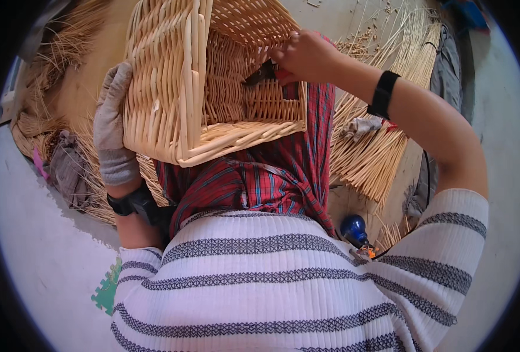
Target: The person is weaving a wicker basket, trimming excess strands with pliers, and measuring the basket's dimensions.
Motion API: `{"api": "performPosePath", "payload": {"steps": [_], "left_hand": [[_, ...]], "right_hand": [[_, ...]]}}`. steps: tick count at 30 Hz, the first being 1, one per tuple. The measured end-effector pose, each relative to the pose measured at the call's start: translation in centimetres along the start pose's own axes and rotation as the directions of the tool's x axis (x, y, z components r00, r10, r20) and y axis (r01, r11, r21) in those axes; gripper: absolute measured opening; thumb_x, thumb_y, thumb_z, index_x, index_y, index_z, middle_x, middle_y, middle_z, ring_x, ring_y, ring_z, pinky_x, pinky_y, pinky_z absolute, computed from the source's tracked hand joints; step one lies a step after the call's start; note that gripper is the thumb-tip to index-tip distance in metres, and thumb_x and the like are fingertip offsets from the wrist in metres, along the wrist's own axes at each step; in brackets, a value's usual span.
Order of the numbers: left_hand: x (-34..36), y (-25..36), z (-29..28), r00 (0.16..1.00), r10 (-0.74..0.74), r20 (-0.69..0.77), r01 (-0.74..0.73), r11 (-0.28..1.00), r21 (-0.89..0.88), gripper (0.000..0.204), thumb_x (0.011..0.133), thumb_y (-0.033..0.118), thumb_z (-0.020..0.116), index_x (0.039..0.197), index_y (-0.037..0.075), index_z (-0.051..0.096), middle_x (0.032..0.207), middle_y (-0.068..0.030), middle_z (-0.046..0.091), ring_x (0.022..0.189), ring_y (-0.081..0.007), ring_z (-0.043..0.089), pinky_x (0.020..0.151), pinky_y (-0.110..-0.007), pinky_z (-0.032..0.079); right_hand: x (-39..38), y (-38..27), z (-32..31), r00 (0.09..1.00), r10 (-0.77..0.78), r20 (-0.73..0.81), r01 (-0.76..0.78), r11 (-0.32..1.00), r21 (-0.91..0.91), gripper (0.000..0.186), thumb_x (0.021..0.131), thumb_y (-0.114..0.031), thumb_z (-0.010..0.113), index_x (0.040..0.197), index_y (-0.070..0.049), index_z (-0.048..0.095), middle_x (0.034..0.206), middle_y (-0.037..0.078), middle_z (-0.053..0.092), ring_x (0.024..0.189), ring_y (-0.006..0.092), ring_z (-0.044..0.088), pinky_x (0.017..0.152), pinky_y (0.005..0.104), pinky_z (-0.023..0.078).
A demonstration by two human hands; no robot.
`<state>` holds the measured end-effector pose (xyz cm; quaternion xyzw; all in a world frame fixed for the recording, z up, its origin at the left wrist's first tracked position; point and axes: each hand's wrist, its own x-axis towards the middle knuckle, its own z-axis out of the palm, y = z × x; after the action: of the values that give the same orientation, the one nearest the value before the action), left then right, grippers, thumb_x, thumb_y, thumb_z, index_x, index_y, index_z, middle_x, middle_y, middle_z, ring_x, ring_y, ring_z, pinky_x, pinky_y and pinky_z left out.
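A pale wicker basket (160, 88) is tipped on its side over my lap, which is covered by red plaid cloth (254, 188), its hollow facing right. My left hand (110, 114), in a grey-white glove, grips the basket's left side with fingers curled round it. At the right part of the opening, my bare right hand (304, 56) is closed on a dark hand tool (260, 73), whose tip reaches into the basket against the weave. The tool's full shape is partly hidden by my fingers and the shadow.
Long straw-coloured rods (365, 164) lie in bundles to my right, with more (78, 23) at the left. A crumpled grey cloth (72, 170) is at left, a blue bulb-shaped object (354, 229) low right, and a green foam mat piece (107, 287) on the floor.
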<state>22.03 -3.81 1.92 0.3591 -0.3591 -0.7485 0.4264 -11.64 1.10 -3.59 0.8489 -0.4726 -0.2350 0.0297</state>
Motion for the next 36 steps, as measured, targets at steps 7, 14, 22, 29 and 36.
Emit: {"api": "performPosePath", "payload": {"steps": [7,14,22,29,36], "left_hand": [[0.0,0.2,-0.6,1.0,0.002,-0.018,-0.002,1.0,0.029,0.025,0.101,0.016,0.062,0.12,0.001,0.061,0.117,-0.0141,0.069,0.104,-0.0216,0.07,0.091,-0.035,0.059],[-0.1,-0.1,0.0,0.997,0.032,-0.075,-0.03,0.999,0.026,0.022,0.1,0.016,0.064,0.117,0.001,0.063,0.114,-0.0144,0.071,0.102,-0.0212,0.071,0.088,-0.034,0.06],[-0.6,-0.3,-0.3,0.995,0.083,-0.046,-0.079,0.994,0.076,0.024,0.099,0.017,0.066,0.118,0.003,0.063,0.114,-0.0138,0.071,0.101,-0.0213,0.071,0.087,-0.033,0.061],[-1.4,-0.3,-1.4,0.975,0.194,-0.111,-0.158,0.95,0.271,0.042,0.094,0.029,0.073,0.123,0.0,0.059,0.116,-0.012,0.069,0.104,-0.0195,0.068,0.091,-0.032,0.057],[-3.3,-0.8,-2.8,0.966,0.258,0.006,-0.24,0.888,0.392,0.055,0.088,0.032,0.078,0.127,-0.001,0.056,0.119,-0.0121,0.067,0.107,-0.0192,0.064,0.097,-0.034,0.051]], "right_hand": [[-3.5,-1.1,-1.4,0.994,0.089,-0.068,-0.085,0.994,0.067,0.096,0.066,-0.064,0.076,0.14,-0.009,0.054,0.117,0.006,0.065,0.124,0.0221,0.054,0.105,0.0381,0.039],[-2.8,-1.9,0.7,0.949,-0.01,-0.316,-0.011,0.998,-0.064,0.098,0.061,-0.064,0.078,0.142,-0.013,0.053,0.129,0.004,0.062,0.128,0.0228,0.051,0.11,0.0405,0.035],[0.5,0.7,-0.3,0.974,-0.221,-0.047,0.221,0.975,-0.012,0.068,0.064,-0.055,0.082,0.111,-0.008,0.068,0.103,0.003,0.071,0.104,0.0198,0.067,0.089,0.0359,0.049],[-0.1,1.6,-1.5,0.958,-0.251,-0.14,0.264,0.961,0.084,0.06,0.072,-0.052,0.081,0.106,-0.005,0.064,0.091,0.009,0.072,0.089,0.027,0.072,0.077,0.0383,0.054],[-3.1,-2.1,-4.1,0.966,0.109,-0.234,-0.006,0.916,0.402,0.08,0.069,-0.068,0.078,0.116,-0.005,0.067,0.08,0.015,0.072,0.086,0.0347,0.072,0.075,0.0436,0.055]]}}
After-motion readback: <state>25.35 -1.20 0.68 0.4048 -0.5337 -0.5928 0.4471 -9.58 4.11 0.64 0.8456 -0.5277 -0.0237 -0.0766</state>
